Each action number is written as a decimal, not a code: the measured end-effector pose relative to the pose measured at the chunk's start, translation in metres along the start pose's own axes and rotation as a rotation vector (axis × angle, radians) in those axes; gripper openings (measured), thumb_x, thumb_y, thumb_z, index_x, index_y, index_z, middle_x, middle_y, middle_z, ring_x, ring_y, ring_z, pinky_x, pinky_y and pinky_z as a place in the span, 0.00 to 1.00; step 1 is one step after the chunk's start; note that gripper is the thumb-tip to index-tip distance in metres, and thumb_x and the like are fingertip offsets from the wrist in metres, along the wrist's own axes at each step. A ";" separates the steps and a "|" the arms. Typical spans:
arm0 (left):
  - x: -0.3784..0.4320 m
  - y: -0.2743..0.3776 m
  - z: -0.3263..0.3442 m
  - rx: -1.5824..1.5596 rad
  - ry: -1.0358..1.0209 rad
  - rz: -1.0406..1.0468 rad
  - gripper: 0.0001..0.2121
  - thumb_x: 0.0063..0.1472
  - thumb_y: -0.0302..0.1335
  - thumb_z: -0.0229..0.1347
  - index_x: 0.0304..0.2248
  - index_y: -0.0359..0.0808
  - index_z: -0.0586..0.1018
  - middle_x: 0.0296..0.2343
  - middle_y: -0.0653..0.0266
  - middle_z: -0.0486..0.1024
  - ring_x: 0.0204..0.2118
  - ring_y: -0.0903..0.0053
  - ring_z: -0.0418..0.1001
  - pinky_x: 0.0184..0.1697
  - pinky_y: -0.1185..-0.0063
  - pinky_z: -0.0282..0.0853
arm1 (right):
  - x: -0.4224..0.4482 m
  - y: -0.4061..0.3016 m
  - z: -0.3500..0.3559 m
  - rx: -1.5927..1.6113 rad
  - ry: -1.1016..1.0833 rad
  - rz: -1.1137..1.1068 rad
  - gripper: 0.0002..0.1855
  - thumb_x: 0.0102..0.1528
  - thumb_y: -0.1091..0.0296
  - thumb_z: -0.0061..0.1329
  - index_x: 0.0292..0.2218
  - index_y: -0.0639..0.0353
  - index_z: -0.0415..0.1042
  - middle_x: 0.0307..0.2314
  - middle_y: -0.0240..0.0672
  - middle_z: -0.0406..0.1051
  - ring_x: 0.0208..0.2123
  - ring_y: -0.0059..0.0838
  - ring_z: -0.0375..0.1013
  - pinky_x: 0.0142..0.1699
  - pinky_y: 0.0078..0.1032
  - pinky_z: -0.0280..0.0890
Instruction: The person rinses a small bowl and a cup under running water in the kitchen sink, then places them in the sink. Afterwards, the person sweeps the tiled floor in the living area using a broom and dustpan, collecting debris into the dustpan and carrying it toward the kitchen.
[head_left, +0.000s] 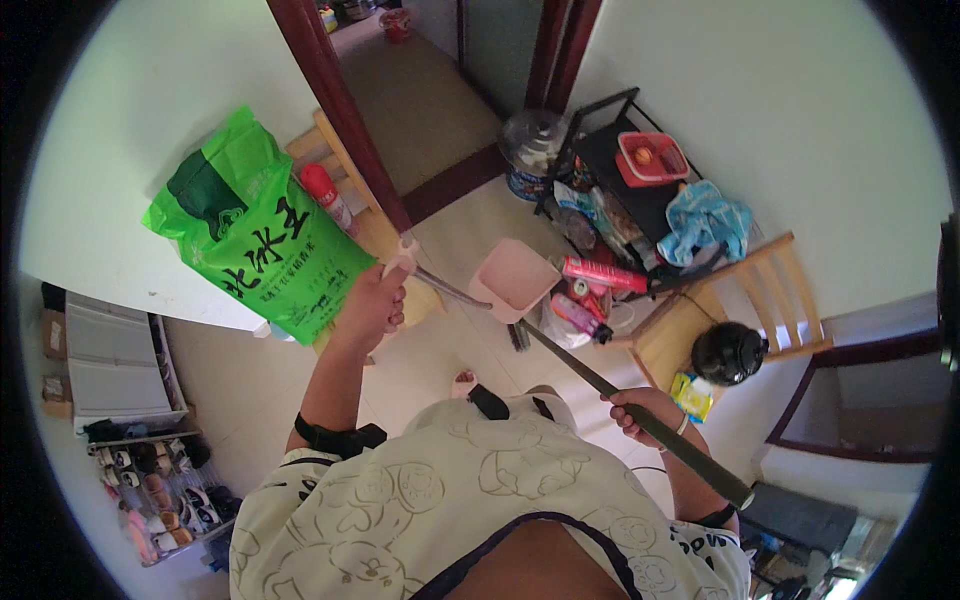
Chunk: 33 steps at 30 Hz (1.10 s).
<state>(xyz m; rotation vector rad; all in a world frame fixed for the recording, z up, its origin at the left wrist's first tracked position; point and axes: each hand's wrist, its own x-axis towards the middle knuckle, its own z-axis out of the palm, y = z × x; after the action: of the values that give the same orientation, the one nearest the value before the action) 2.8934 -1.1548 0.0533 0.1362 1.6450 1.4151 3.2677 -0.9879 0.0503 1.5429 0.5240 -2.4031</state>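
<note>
My left hand (373, 309) is closed around the pink grip of a long-handled dustpan (517, 277), whose thin metal rod runs down to its pink pan over the tiled floor. My right hand (646, 416) grips the dark green handle of a broom (574, 365). The handle's free end points to the lower right. At its other end the dark broom bristles (517, 337) show just below the pan, which partly hides the head. A large green rice bag (274, 240) stands beyond my left hand, on a wooden chair beside a red-capped spray can (328, 196).
A black rack (600, 146) bears a red basket (652, 171) and a blue cloth (705, 221). Bottles and bags lie beside it. A wooden chair (667, 341) holds a black round pot (727, 352). A doorway opens ahead; a shoe rack (161, 487) stands at left.
</note>
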 end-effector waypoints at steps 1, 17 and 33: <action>0.013 0.010 0.002 0.025 -0.018 0.016 0.10 0.57 0.36 0.50 0.27 0.40 0.64 0.14 0.77 0.56 0.11 0.90 0.52 0.12 0.88 0.47 | 0.008 -0.019 0.007 -0.033 -0.013 -0.017 0.06 0.50 0.69 0.46 0.25 0.57 0.63 0.16 0.29 0.64 0.14 0.15 0.63 0.15 0.12 0.58; 0.197 0.152 0.042 -0.403 0.184 0.116 0.08 0.58 0.30 0.47 0.23 0.39 0.65 0.09 0.76 0.55 0.07 0.88 0.49 0.09 0.87 0.44 | 0.161 -0.352 0.066 -0.264 -0.160 -0.115 0.10 0.49 0.63 0.48 0.25 0.59 0.67 0.14 0.29 0.64 0.12 0.20 0.63 0.16 0.16 0.59; 0.473 0.289 -0.024 -0.583 0.259 0.146 0.10 0.56 0.34 0.49 0.23 0.40 0.64 0.11 0.73 0.56 0.08 0.86 0.52 0.09 0.86 0.48 | 0.336 -0.671 0.216 -0.060 -0.392 0.103 0.10 0.52 0.69 0.43 0.32 0.68 0.67 0.17 0.28 0.64 0.15 0.16 0.63 0.16 0.11 0.60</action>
<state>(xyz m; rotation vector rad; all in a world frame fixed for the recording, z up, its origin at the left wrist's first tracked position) 2.4780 -0.7876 0.0248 -0.2772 1.3717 2.0342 2.6918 -0.4716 -0.0596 1.0076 0.4175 -2.4924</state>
